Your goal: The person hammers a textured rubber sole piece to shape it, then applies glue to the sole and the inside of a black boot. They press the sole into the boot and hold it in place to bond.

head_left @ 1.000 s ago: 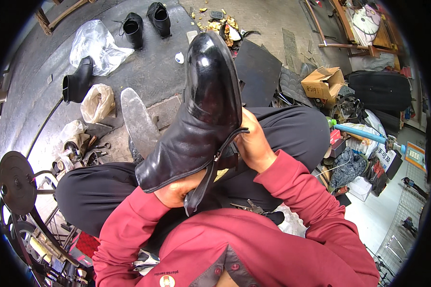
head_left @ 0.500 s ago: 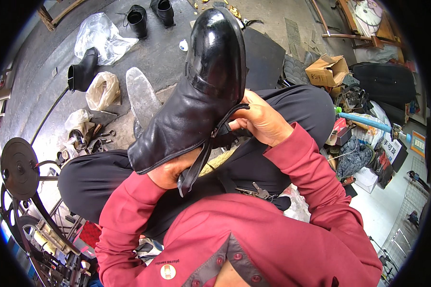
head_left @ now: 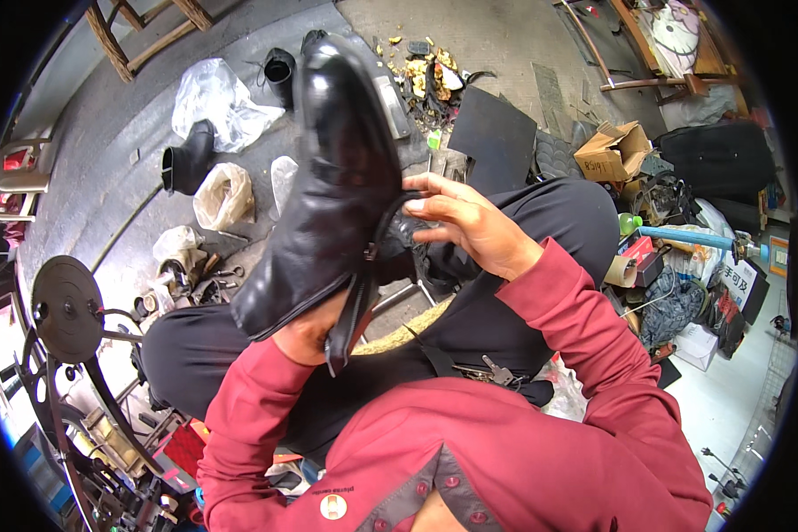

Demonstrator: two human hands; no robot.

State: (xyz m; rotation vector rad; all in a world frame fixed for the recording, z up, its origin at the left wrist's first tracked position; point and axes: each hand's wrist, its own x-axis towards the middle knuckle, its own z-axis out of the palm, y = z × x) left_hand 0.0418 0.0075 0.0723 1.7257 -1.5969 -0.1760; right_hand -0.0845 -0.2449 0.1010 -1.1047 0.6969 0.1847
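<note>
A black leather ankle boot (head_left: 337, 168) hangs over my lap, its shiny toe pointing away from me. Its side zip (head_left: 355, 310) is undone, and a loose strip dangles near the opening. My left hand (head_left: 306, 332) reaches into the boot's shaft and holds it up; its fingers are hidden inside. My right hand (head_left: 483, 232) is at the boot's right side, thumb and fingertips closed on the edge of the opened flap by the zip's upper end.
More black boots (head_left: 188, 158) stand on the floor beyond, near a clear plastic bag (head_left: 222, 102). At left is a machine with a round black wheel (head_left: 66, 309). A cardboard box (head_left: 612, 151) and clutter lie at right. Keys (head_left: 496, 371) rest on my lap.
The boot has turned, its toe swinging left and more upright. My right hand's fingers have shifted along the flap's edge and straightened somewhat. The whole view has also shifted.
</note>
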